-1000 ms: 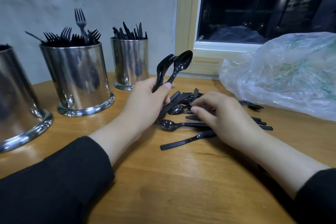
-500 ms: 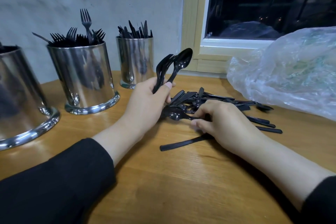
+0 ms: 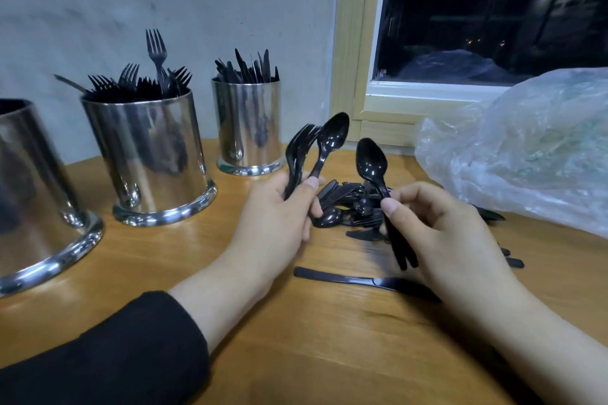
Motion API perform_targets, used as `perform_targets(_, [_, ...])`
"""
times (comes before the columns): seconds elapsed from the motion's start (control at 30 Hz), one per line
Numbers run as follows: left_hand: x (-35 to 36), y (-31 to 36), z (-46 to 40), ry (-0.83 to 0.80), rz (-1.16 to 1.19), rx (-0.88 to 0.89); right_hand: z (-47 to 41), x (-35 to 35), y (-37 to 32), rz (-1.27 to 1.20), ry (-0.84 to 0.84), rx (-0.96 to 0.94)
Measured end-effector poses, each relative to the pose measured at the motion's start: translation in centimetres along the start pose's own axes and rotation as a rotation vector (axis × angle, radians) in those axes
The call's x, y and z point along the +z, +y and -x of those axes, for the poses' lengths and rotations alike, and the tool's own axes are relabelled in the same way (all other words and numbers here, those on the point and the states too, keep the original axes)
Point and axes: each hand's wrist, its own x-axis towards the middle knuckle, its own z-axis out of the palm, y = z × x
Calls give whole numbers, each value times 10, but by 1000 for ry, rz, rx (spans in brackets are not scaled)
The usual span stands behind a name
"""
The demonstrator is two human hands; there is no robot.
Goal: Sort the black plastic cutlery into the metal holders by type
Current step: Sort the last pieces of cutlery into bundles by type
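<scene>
My left hand (image 3: 278, 217) grips a small bunch of black cutlery (image 3: 316, 148), a spoon and at least one fork, heads up. My right hand (image 3: 441, 233) pinches a black spoon (image 3: 373, 164) by its handle, bowl raised above the table. Between the hands lies the loose pile of black cutlery (image 3: 348, 207). A single black knife (image 3: 355, 279) lies nearer me. Three metal holders stand at the left: the middle one (image 3: 148, 154) is full of forks, the far one (image 3: 248, 128) holds knives, and the nearest one (image 3: 36, 194) is cut off by the frame.
A crumpled clear plastic bag (image 3: 533, 148) lies at the right on the wooden table (image 3: 296, 355). A window frame (image 3: 355, 76) and a grey wall stand behind. Black sleeves cover both forearms.
My right hand has lifted a spoon out of the pile and holds it upright. My left hand keeps its bunch in about the same place.
</scene>
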Motion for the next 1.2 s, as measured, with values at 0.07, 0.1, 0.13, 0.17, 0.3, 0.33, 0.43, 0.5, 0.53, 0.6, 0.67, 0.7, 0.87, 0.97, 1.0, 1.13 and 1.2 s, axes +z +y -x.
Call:
perform_targets(0.07, [4, 0, 3, -38, -31, -12, 1, 1, -1, -82, 17, 16])
perform_targets(0.1, [6, 0, 5, -55, -20, -14, 2, 1, -2, -108, 14, 23])
perform_targets(0.13, [9, 1, 7, -71, 5, -14, 2, 2, -2, -130, 6, 29])
perform_targets(0.17, [11, 1, 9, -88, 30, -10, 2, 3, -3, -157, -4, 37])
perform_targets(0.3, [21, 6, 20, -194, 98, 20, 2, 4, -6, -336, -9, 110])
perform_targets(0.33, [23, 8, 23, -229, 121, 11, 2, 4, -8, -382, -8, 128])
perform_targets(0.43, [25, 11, 28, -295, 110, 7, 2, 4, -10, -450, 20, 147])
perform_targets(0.5, [25, 11, 28, -316, 83, 8, 1, 3, -10, -441, 53, 156])
perform_targets(0.53, [25, 12, 28, -317, 80, -2, 0, 2, -10, -416, 63, 155])
perform_targets(0.6, [25, 13, 29, -323, 71, -29, 0, 1, -8, -357, 63, 148])
perform_targets(0.67, [26, 14, 29, -345, 60, -37, 1, 0, -8, -326, 55, 152])
perform_targets(0.7, [27, 13, 28, -357, 55, -36, 0, -1, -7, -309, 56, 155])
perform_targets(0.87, [31, 13, 27, -303, -9, -43, -6, -11, -4, -199, 34, 108])
perform_targets(0.97, [30, 15, 27, -274, 0, -51, -13, -31, 4, 52, 91, 22])
perform_targets(1.0, [29, 15, 28, -262, -7, -54, -14, -40, 6, 171, 93, 2])
perform_targets(1.13, [30, 13, 25, -239, -18, -43, -15, -79, 27, 507, -66, 128])
perform_targets(1.2, [30, 12, 25, -232, -41, -34, -12, -89, 31, 579, -136, 186])
